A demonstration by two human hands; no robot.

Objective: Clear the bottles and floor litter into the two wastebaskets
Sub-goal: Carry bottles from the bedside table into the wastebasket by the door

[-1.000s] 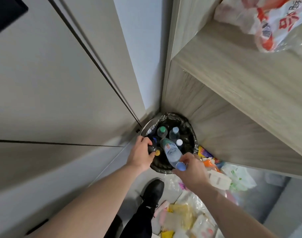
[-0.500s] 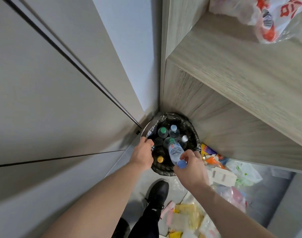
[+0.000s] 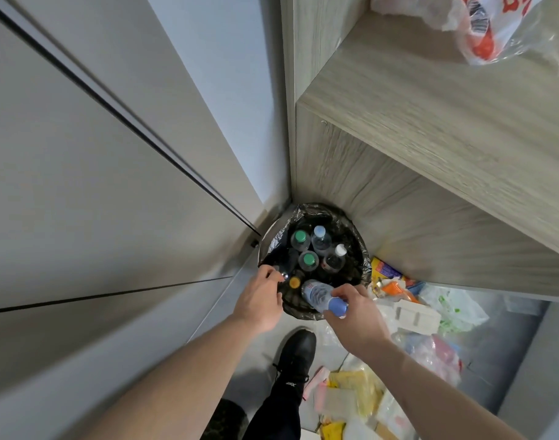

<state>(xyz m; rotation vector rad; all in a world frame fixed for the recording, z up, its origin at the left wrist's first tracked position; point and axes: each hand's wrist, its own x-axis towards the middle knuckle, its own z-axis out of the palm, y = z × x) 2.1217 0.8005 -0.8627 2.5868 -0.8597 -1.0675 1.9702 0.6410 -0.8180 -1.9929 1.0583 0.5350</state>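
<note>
Bottle point(image 3: 320, 296) with a blue cap lies tilted over the near rim of the wastebasket point(image 3: 362, 265), base pointing down into the bin, cap toward the person. The right hand point(image 3: 354, 319) grips its cap end with curled fingers. The left hand point(image 3: 260, 304) sits just left of it at the rim, fingers curled; whether it holds anything I cannot tell. Litter point(image 3: 408, 315) covers the floor point(image 3: 262, 347) beside the basket.

I can't tell what my left hand point(image 3: 259, 301) pinches. The red-printed bag point(image 3: 494, 23) is cut off at the top edge.
</note>
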